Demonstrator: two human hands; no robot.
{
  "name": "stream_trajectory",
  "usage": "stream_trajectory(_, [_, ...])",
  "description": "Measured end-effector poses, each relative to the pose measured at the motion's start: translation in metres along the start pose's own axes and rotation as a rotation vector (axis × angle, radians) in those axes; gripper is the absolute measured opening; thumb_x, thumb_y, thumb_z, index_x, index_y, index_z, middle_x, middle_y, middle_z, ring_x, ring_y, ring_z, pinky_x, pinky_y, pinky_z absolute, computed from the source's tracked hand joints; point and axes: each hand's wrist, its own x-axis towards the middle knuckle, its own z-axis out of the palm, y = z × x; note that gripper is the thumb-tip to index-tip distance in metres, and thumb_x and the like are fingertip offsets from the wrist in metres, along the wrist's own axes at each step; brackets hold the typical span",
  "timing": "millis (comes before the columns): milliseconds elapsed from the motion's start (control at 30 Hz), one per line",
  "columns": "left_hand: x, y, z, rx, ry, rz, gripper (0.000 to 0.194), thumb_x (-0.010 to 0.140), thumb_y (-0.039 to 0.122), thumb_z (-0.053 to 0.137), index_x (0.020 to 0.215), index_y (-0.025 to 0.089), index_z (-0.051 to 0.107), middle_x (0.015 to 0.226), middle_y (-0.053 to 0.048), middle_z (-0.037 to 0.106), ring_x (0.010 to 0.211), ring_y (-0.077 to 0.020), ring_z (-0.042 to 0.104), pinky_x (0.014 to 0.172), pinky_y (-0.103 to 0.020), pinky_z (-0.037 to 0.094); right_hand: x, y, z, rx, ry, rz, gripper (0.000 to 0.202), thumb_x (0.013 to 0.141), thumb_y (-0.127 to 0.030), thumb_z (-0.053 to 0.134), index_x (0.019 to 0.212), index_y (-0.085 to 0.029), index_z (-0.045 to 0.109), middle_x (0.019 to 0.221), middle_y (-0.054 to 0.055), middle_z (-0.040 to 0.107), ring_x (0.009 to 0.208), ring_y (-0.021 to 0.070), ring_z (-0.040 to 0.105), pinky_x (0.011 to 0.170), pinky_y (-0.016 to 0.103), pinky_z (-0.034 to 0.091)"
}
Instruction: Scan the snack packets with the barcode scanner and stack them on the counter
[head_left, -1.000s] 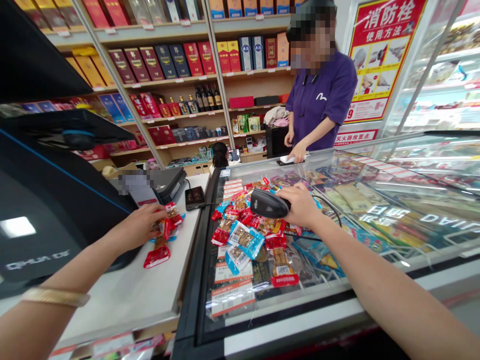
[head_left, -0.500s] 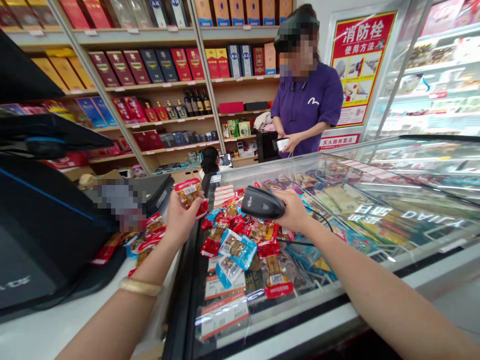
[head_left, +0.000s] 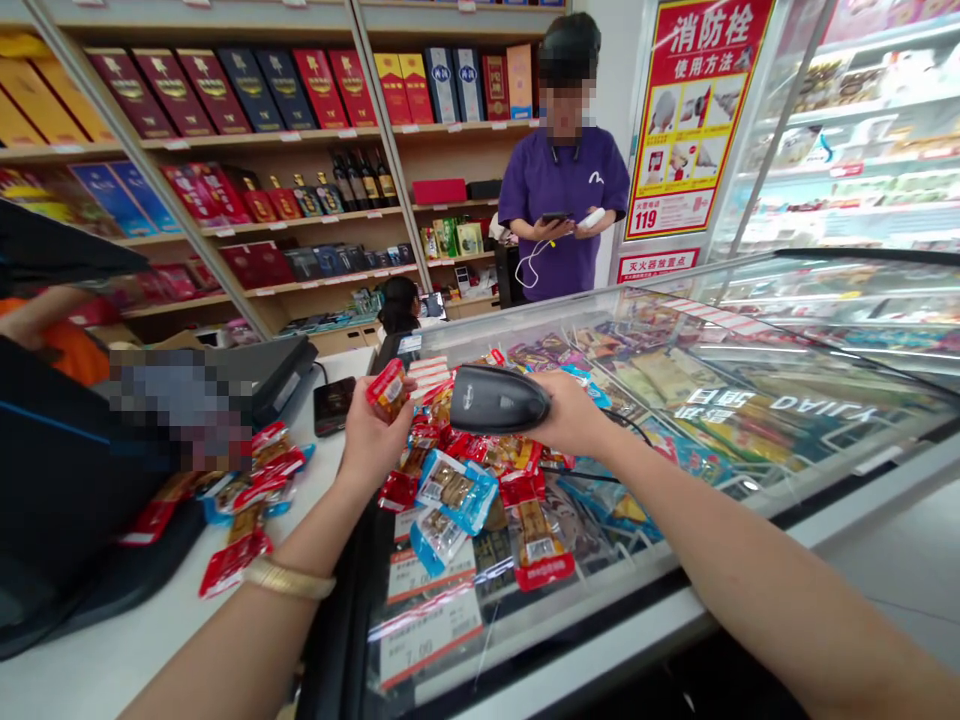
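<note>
My left hand (head_left: 377,430) is closed on a small red snack packet (head_left: 387,388), raised over the left edge of the glass-topped freezer. In my right hand (head_left: 574,415) is a black barcode scanner (head_left: 499,398), its head pointing left toward the packet, a short gap between them. Below the scanner, red and blue snack packets lie heaped on the glass. Among them are a blue packet (head_left: 457,490) and a red packet (head_left: 536,540) nearer to me. More snack packets (head_left: 259,475) lie on the white counter to the left.
A phone (head_left: 334,405) lies on the counter (head_left: 187,625) beside a black terminal (head_left: 67,480). The glass-topped freezer (head_left: 517,655) stretches to the right. Behind it stands a person in a purple shirt (head_left: 562,200) holding a phone and a white device. Shelves of boxes line the back wall.
The view has shifted, showing more of the counter and a phone there. The packet in my left hand has turned. The person in purple now holds a phone as well as the white device.
</note>
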Motion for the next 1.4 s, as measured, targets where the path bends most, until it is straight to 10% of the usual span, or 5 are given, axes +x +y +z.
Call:
stream_trajectory(467, [-0.004, 0.002, 0.001, 0.066, -0.134, 0.027, 0.030, 0.079, 0.037, 0.073, 0.093, 0.021, 0.052, 0.104, -0.008, 0.070, 0.098, -0.0212, 0.068, 0.092, -0.038, 0.053, 0.000, 0.005, 0.000, -0.105, 0.052, 0.038, 0.016, 0.072, -0.029, 0.075, 0.085, -0.020, 0.073, 0.083, 0.004, 0.077, 0.076, 0.0214, 0.070, 0.069, 0.027, 0.047])
stream_trajectory(733, [-0.015, 0.013, 0.002, 0.371, -0.672, 0.303, 0.034, 0.078, 0.043, 0.077, 0.104, 0.023, 0.070, 0.129, -0.013, 0.067, 0.121, -0.0290, 0.061, 0.108, -0.048, 0.045, -0.001, 0.013, -0.003, -0.149, 0.155, 0.025, 0.015, 0.071, -0.034, 0.069, 0.078, -0.021, 0.067, 0.078, 0.005, 0.073, 0.071, 0.0226, 0.067, 0.068, 0.030, 0.046])
stream_trajectory(1067, [0.017, -0.005, -0.089, 1.008, 0.158, -0.134, 0.030, 0.074, 0.041, 0.069, 0.096, 0.020, 0.068, 0.109, -0.022, 0.066, 0.108, -0.0425, 0.063, 0.091, -0.059, 0.049, -0.003, 0.018, 0.001, -0.226, 0.147, 0.036, 0.016, 0.071, -0.036, 0.066, 0.069, -0.022, 0.059, 0.068, 0.003, 0.066, 0.064, 0.0190, 0.059, 0.064, 0.028, 0.040])
stream_trajectory(1233, [0.022, -0.047, -0.145, 0.829, 0.248, -0.353, 0.048, 0.047, 0.039, 0.090, 0.062, 0.023, 0.047, 0.083, -0.015, 0.062, 0.102, -0.0432, 0.063, 0.078, -0.052, 0.050, -0.004, 0.019, 0.003, -0.231, 0.111, 0.043, 0.015, 0.072, -0.034, 0.069, 0.078, -0.021, 0.066, 0.076, 0.005, 0.070, 0.072, 0.0217, 0.064, 0.070, 0.030, 0.043])
stream_trajectory(1400, [0.021, -0.060, -0.140, 0.777, 0.262, -0.400, 0.038, 0.048, 0.031, 0.086, 0.060, 0.023, 0.050, 0.088, -0.016, 0.065, 0.094, -0.0361, 0.066, 0.074, -0.042, 0.052, -0.005, 0.020, 0.005, -0.258, 0.105, 0.034, 0.020, 0.073, -0.034, 0.070, 0.089, -0.021, 0.070, 0.082, 0.006, 0.074, 0.079, 0.0240, 0.067, 0.074, 0.031, 0.043])
